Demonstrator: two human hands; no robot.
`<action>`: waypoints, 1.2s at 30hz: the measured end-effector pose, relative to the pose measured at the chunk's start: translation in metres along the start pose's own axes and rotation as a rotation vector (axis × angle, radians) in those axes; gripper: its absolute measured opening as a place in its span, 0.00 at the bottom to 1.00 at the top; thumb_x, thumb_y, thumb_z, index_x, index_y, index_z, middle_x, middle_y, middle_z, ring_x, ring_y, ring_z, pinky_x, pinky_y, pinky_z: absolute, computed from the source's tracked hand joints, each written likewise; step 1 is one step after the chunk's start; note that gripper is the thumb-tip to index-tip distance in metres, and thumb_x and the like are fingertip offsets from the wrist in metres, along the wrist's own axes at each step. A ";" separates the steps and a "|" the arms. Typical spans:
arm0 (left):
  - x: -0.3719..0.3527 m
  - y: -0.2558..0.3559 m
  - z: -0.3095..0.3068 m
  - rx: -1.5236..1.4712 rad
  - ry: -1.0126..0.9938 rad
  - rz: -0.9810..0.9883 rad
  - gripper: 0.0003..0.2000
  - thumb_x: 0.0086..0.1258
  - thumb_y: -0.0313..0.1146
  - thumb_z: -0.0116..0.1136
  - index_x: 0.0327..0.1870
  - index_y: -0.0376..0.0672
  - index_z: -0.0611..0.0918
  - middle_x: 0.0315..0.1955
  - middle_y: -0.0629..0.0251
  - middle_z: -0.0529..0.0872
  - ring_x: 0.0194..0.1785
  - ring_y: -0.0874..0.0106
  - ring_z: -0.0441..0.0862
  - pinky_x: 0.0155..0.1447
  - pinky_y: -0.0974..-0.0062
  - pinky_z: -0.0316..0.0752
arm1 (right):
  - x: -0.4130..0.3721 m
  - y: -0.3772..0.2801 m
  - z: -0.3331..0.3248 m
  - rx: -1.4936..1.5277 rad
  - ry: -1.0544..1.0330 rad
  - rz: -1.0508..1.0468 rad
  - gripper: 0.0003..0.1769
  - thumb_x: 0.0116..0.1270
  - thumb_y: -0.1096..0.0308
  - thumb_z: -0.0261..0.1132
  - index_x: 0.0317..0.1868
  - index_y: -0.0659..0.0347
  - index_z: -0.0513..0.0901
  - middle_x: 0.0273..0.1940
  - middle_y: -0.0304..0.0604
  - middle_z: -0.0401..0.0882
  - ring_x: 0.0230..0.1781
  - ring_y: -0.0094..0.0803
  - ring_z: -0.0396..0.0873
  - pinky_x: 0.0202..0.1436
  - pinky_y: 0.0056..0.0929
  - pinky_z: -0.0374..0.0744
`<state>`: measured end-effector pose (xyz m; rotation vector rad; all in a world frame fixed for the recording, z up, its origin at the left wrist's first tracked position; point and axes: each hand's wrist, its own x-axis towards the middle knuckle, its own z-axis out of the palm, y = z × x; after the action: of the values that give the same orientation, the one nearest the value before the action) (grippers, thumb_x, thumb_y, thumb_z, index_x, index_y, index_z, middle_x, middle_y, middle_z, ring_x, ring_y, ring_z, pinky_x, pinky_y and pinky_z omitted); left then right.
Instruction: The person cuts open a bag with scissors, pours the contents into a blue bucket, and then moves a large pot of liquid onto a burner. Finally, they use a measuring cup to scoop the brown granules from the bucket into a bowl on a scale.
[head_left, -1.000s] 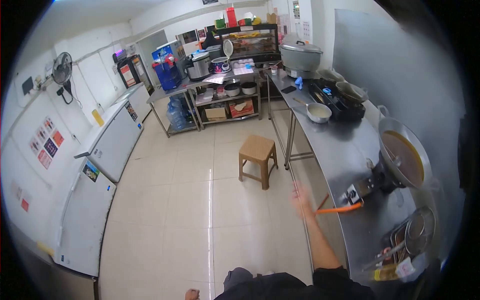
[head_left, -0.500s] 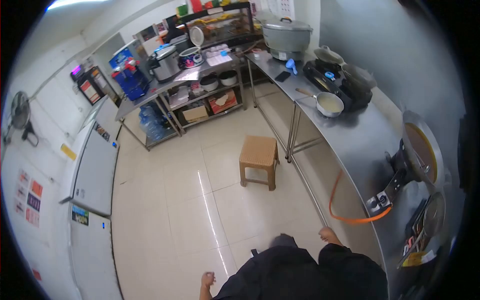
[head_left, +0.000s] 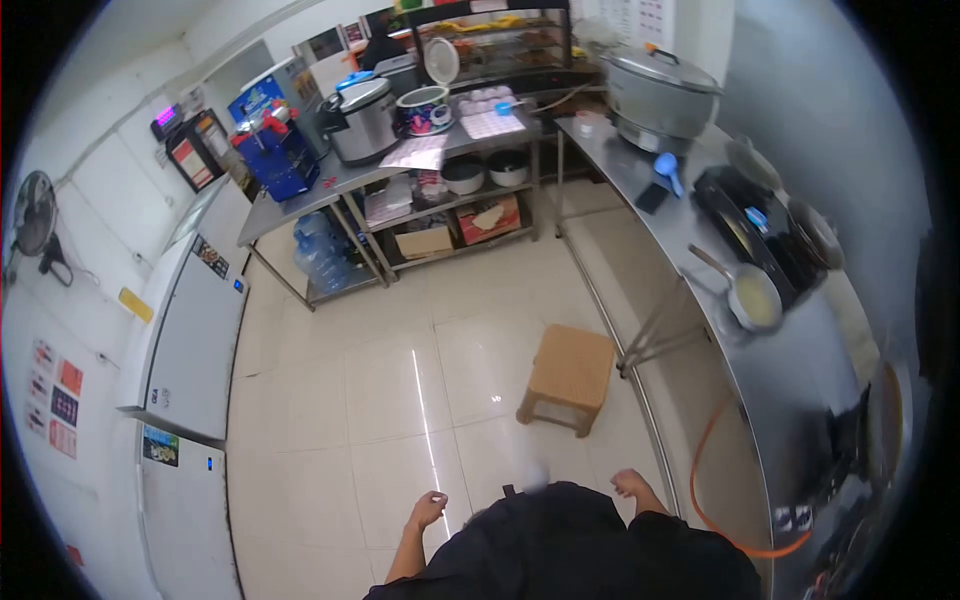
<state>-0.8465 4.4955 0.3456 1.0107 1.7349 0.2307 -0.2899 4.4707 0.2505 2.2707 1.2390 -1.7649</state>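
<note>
My left hand (head_left: 430, 508) hangs low at my side over the tiled floor, its fingers loosely curled in. I see nothing held in it. On the other side, my right hand (head_left: 628, 484) is also curled and appears to hold nothing. The nearest thing to it is a tan woven-pattern stool (head_left: 572, 366), standing just ahead and apart from the hand. To the right runs a steel counter (head_left: 790, 375), bearing a saucepan (head_left: 757, 300) with pale liquid in it.
A black gas stove (head_left: 755, 235), a phone (head_left: 652, 198), a blue scoop (head_left: 668, 172) and a large lidded cooker (head_left: 660, 95) stand along the counter. An orange hose (head_left: 700, 470) loops below it. White freezers (head_left: 195, 335) line the left wall. Ahead is a steel table (head_left: 345, 182) with rice cookers (head_left: 365, 120).
My view has moved forward, so the stool, saucepan and far table appear closer. Both hands have swung; the left now reaches further forward in view. Nothing was picked up.
</note>
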 end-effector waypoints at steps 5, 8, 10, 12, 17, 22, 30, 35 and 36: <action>0.064 -0.035 -0.031 -0.151 0.051 -0.169 0.19 0.64 0.43 0.58 0.47 0.36 0.78 0.30 0.57 0.84 0.30 0.69 0.82 0.32 0.71 0.78 | 0.065 -0.247 -0.081 -0.104 0.242 -0.284 0.14 0.64 0.60 0.56 0.32 0.64 0.80 0.23 0.45 0.79 0.22 0.30 0.78 0.26 0.30 0.76; 0.085 -0.028 -0.065 0.006 -0.044 -0.242 0.21 0.63 0.44 0.57 0.50 0.37 0.78 0.34 0.55 0.85 0.37 0.67 0.83 0.40 0.68 0.79 | 0.150 -0.341 -0.091 0.054 0.346 -0.628 0.10 0.62 0.67 0.60 0.39 0.66 0.80 0.28 0.43 0.79 0.27 0.28 0.76 0.33 0.31 0.76; 0.131 -0.055 -0.089 0.157 -0.114 -0.140 0.21 0.63 0.44 0.57 0.50 0.38 0.78 0.35 0.55 0.85 0.38 0.67 0.83 0.41 0.67 0.78 | 0.140 -0.424 -0.089 0.112 0.345 -0.738 0.10 0.63 0.67 0.59 0.40 0.65 0.80 0.29 0.41 0.79 0.30 0.27 0.76 0.35 0.30 0.75; 0.184 -0.086 -0.116 0.326 -0.190 0.015 0.21 0.63 0.45 0.57 0.51 0.39 0.78 0.36 0.55 0.85 0.39 0.67 0.83 0.43 0.67 0.78 | 0.148 -0.460 -0.075 0.142 0.352 -0.759 0.10 0.63 0.67 0.59 0.40 0.65 0.80 0.31 0.40 0.79 0.32 0.27 0.76 0.37 0.29 0.75; 0.330 -0.066 -0.233 0.511 -0.416 0.270 0.19 0.63 0.44 0.57 0.50 0.41 0.78 0.34 0.57 0.84 0.37 0.68 0.83 0.39 0.67 0.78 | 0.173 -0.463 0.000 0.126 0.290 -0.433 0.10 0.63 0.65 0.59 0.40 0.62 0.81 0.31 0.41 0.80 0.30 0.28 0.76 0.31 0.30 0.76; 0.426 0.128 -0.399 0.011 -0.056 -0.090 0.15 0.66 0.40 0.53 0.49 0.43 0.74 0.31 0.58 0.82 0.30 0.67 0.81 0.32 0.70 0.76 | 0.146 -0.452 0.026 -0.004 0.015 0.020 0.13 0.58 0.62 0.57 0.26 0.62 0.81 0.23 0.48 0.79 0.19 0.34 0.76 0.20 0.36 0.74; 0.571 0.311 -0.427 0.390 -0.148 -0.052 0.12 0.66 0.37 0.52 0.45 0.39 0.74 0.22 0.60 0.78 0.20 0.70 0.76 0.20 0.77 0.70 | 0.051 -0.493 0.049 0.538 0.870 0.016 0.12 0.60 0.62 0.60 0.40 0.58 0.83 0.29 0.46 0.82 0.28 0.31 0.81 0.36 0.31 0.78; 0.603 0.392 -0.306 0.226 -0.554 0.211 0.09 0.67 0.34 0.51 0.45 0.43 0.75 0.23 0.64 0.78 0.20 0.76 0.75 0.18 0.80 0.67 | 0.057 -0.445 0.159 0.465 1.109 0.157 0.14 0.60 0.58 0.57 0.31 0.60 0.83 0.22 0.45 0.80 0.22 0.35 0.79 0.30 0.36 0.76; 0.573 0.417 -0.281 0.324 -0.575 0.339 0.11 0.68 0.34 0.52 0.48 0.43 0.75 0.26 0.64 0.79 0.23 0.76 0.76 0.23 0.80 0.71 | 0.064 -0.425 0.193 0.400 1.022 0.192 0.20 0.60 0.55 0.54 0.19 0.59 0.80 0.16 0.44 0.77 0.21 0.38 0.78 0.27 0.39 0.75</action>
<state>-0.9163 5.2537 0.3133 1.4434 1.0903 -0.1291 -0.6897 4.7113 0.3140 3.5586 0.6348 -0.7736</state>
